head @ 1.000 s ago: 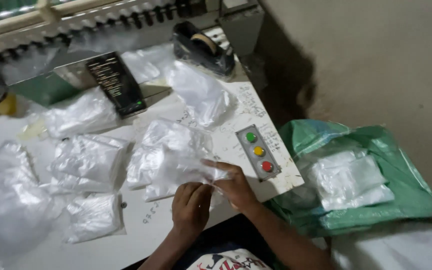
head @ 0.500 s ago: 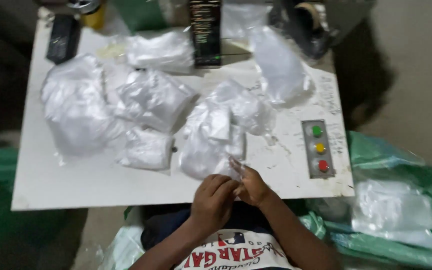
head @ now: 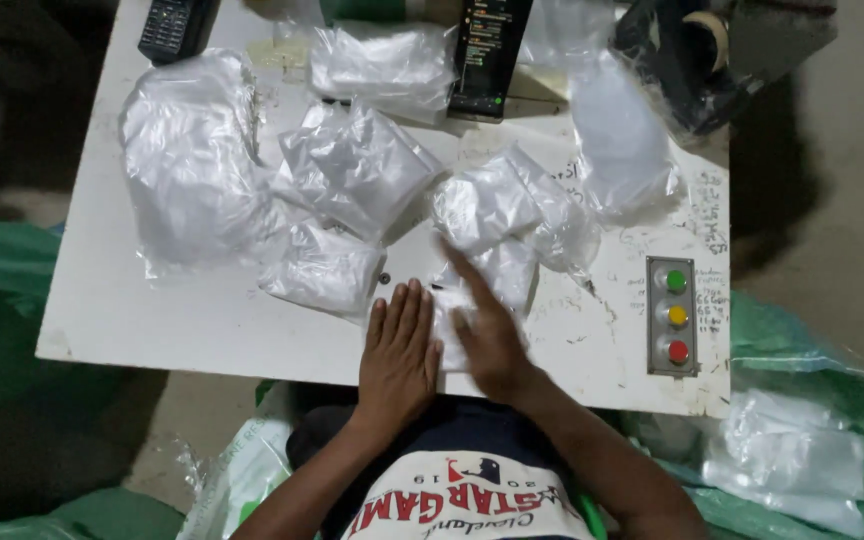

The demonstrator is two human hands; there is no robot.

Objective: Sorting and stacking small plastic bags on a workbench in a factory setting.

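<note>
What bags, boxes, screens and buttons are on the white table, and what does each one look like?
Small clear plastic packet: table's near edge, flat under both hands.
Clear bags of white stuff: crinkly, heaped across the table's middle.
Big clear bag: far left, puffy.
Black upright box: far edge, tall, small print.
Black handset with keypad: far left corner.
Button panel: right side, grey strip with green, yellow, red buttons.

Bright glare on white table (head: 202, 330), dim surroundings, motion-blurred right hand (head: 487, 330).

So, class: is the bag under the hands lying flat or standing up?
Flat: the bag lies on the white table under both palms.
</note>
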